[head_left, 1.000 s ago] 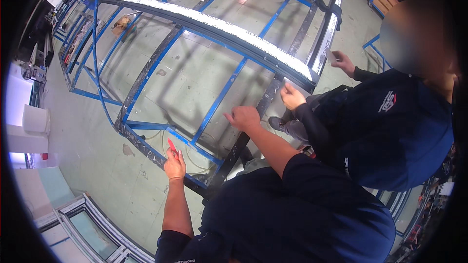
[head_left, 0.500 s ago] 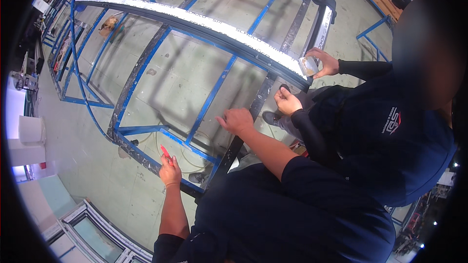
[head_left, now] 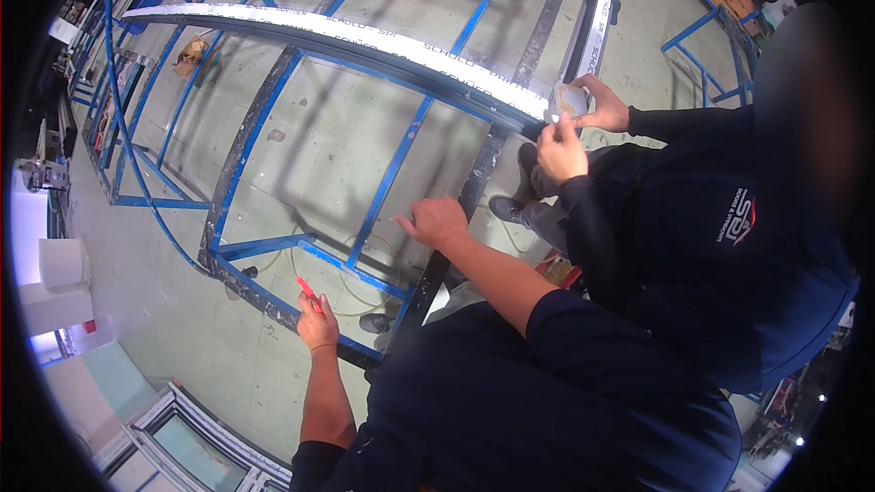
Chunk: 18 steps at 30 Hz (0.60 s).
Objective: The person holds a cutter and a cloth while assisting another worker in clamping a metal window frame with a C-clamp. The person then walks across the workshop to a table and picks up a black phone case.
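The left hand [head_left: 317,323] has its fingers closed around a slim red tool [head_left: 308,293], which points up and away over the table's left edge, near its near corner. The table [head_left: 251,150] is an open stand of blue and black bars. The right hand [head_left: 436,221] is above the table, just inside its near right edge; its fingers are curled in, thumb sticking out to the left, and whether they hold anything cannot be told.

A long white-topped profile [head_left: 401,47] lies across the table. At its right end, a co-worker's two hands [head_left: 562,153] hold a pale, see-through piece [head_left: 571,98]. A blue hose [head_left: 118,109] curves down to the table's left corner.
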Tool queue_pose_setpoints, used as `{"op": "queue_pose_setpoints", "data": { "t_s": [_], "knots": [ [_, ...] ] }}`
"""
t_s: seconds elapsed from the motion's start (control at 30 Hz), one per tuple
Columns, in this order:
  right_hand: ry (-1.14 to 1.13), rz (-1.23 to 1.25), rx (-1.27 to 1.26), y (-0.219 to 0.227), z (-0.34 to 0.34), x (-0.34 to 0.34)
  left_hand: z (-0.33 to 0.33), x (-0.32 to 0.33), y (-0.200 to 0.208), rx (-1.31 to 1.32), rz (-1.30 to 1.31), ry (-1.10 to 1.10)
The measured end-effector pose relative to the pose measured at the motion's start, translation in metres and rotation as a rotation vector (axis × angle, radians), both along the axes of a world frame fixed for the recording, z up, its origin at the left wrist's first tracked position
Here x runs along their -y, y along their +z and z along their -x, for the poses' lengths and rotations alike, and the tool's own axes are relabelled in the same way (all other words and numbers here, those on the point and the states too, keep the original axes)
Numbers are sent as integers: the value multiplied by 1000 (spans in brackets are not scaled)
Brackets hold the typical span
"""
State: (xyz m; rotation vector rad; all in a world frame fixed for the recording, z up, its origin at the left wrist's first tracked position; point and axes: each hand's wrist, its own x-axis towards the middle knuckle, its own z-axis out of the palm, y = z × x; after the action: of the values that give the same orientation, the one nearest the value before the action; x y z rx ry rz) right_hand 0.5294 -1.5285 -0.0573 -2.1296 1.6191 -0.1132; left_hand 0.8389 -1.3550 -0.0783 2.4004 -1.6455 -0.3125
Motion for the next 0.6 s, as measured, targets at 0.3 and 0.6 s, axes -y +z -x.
{"op": "queue_pose_setpoints", "data": {
  "t_s": [0.3,0.6],
  "knots": [
    [-3,-31,8,1,0,2,1,3,4,-22,-3,6],
    [-20,-19,15,-2,0,1,1,1,1,1,-17,22]
  ]
}}
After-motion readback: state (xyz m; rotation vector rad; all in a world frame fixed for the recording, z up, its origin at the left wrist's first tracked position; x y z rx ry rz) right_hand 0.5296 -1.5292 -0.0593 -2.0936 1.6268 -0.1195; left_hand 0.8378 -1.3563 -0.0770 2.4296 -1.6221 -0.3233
